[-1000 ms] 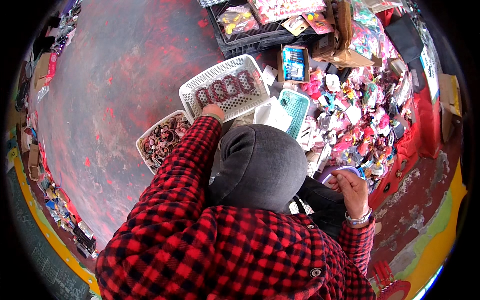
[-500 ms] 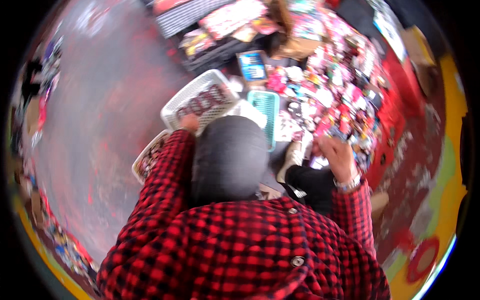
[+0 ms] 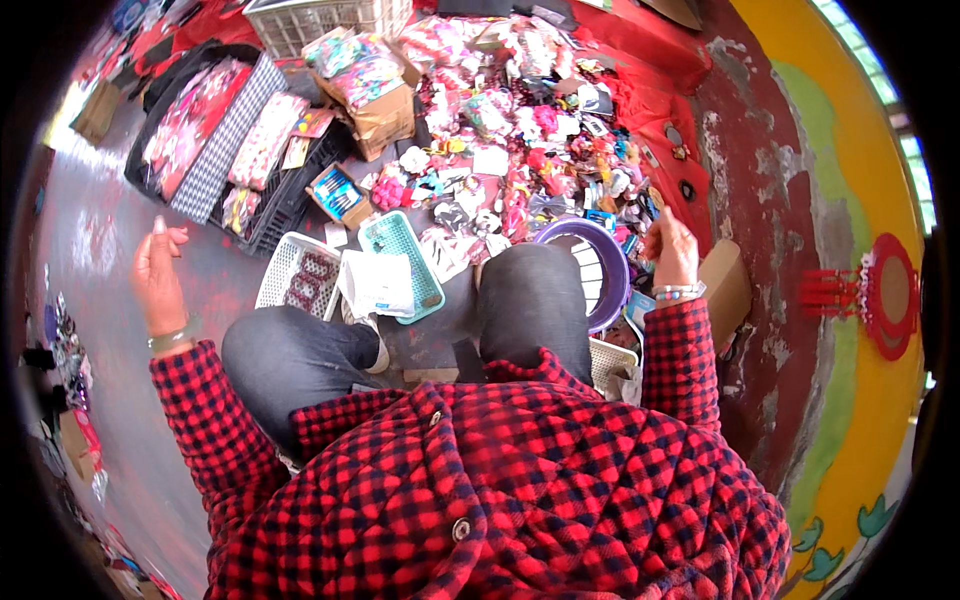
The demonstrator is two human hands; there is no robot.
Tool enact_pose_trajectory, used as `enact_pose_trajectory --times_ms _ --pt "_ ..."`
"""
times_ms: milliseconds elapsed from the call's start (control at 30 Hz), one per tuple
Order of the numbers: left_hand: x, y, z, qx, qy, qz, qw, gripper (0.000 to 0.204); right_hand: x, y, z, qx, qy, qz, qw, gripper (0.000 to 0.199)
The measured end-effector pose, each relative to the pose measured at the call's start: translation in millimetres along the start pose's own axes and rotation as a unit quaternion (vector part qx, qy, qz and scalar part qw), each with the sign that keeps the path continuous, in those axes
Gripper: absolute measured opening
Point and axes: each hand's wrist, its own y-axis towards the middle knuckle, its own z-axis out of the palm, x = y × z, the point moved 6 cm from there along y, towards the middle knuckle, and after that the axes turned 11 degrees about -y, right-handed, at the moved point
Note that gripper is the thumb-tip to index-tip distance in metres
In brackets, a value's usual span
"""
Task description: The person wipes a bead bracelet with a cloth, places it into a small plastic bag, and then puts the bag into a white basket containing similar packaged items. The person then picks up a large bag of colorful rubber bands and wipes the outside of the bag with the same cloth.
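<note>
My left hand (image 3: 160, 279) is raised over the grey floor beyond my bent left knee. Its index finger points up and the other fingers are loosely bent, with nothing seen in them. On the other side, my right hand (image 3: 674, 250) is up beside a purple round basket (image 3: 622, 262), fingers loosely curled and apart, apparently holding nothing. A white plastic basket (image 3: 271, 287) with dark red patterned pieces stands before my left knee. Against it lies a white packet (image 3: 378, 283), partly over a mint green basket (image 3: 431, 262).
A large heap of colourful hair accessories (image 3: 540, 130) spreads ahead. Black crates (image 3: 275, 225) and a cardboard box (image 3: 382, 125) of packets stand left of it. Another carton (image 3: 727, 290) leans near the dark red and yellow wall. A cream basket (image 3: 612, 365) sits by my right thigh.
My left hand has left the white basket and risen out to the left. My right hand remains raised at the right. The view has turned right, bringing the purple basket into sight.
</note>
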Motion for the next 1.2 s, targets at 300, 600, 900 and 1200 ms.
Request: enact_pose_trajectory --times_ms 300,600,900,1200 --pt "-35.0 -77.0 200.8 0.283 -0.160 -0.123 0.938 0.031 -163.4 14.3 12.0 0.158 -0.068 0.219 0.960 0.024" --pt "28.8 -67.0 239.1 0.272 -0.082 -0.250 0.926 0.029 -211.2 143.4 126.1 0.288 -0.461 -0.100 0.834 0.046" --pt "45.2 -60.1 261.2 0.310 -0.050 -0.297 0.902 0.028 -290.4 238.0 233.4 0.262 -0.452 0.045 0.851 0.081" --pt "58.9 -53.4 292.1 0.346 -0.049 -0.333 0.876 0.028 -315.9 110.9 346.2 0.452 -0.508 -0.223 0.698 0.053"
